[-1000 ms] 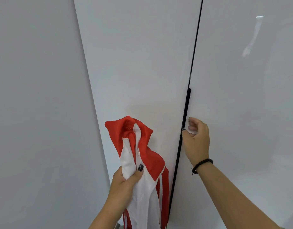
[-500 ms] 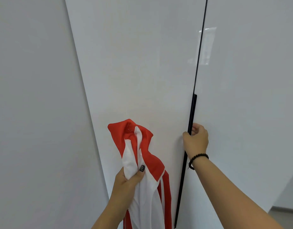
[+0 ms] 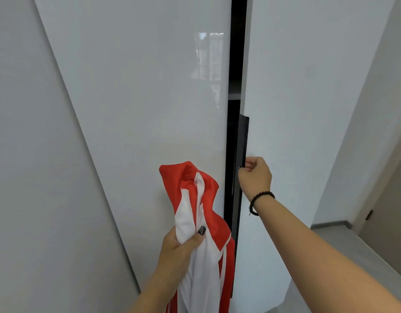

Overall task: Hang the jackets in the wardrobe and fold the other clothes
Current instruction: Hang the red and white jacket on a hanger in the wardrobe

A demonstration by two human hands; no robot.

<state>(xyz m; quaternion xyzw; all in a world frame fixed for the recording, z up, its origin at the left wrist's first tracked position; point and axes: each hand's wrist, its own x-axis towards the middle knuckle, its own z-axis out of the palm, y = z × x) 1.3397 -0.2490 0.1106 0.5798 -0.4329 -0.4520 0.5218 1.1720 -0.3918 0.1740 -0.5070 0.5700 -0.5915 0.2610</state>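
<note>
The left hand [image 3: 181,247] holds a red and white jacket [image 3: 201,227] in front of the wardrobe. The fingers are curled around a bunch of the white fabric, and the thumb, with a dark painted nail, presses on the cloth from the front. The red collar of the jacket stands up above the hand, and the rest of the garment hangs down past the wrist to the bottom edge of the view. The jacket is just beside the dark gap [image 3: 234,136] between the two doors, and its right side overlaps the lower part of this gap.

The right hand [image 3: 256,175] grips the dark vertical handle [image 3: 242,141] on the left edge of the right door [image 3: 307,109]. The fingers are bent around this edge and their tips are hidden behind it. A bracelet of dark beads [image 3: 259,201] sits on the right wrist.

The right door stands a little open, so a narrow black strip of the inside shows between it and the left door [image 3: 138,98]. In this strip, near the top, a grey shelf edge [image 3: 234,96] is visible; the inside is too dark to tell more. The left door is glossy white and shows a pale reflection near its right edge. At the far right there is a grey floor [image 3: 344,240] and a part of a beige door [image 3: 389,211].
</note>
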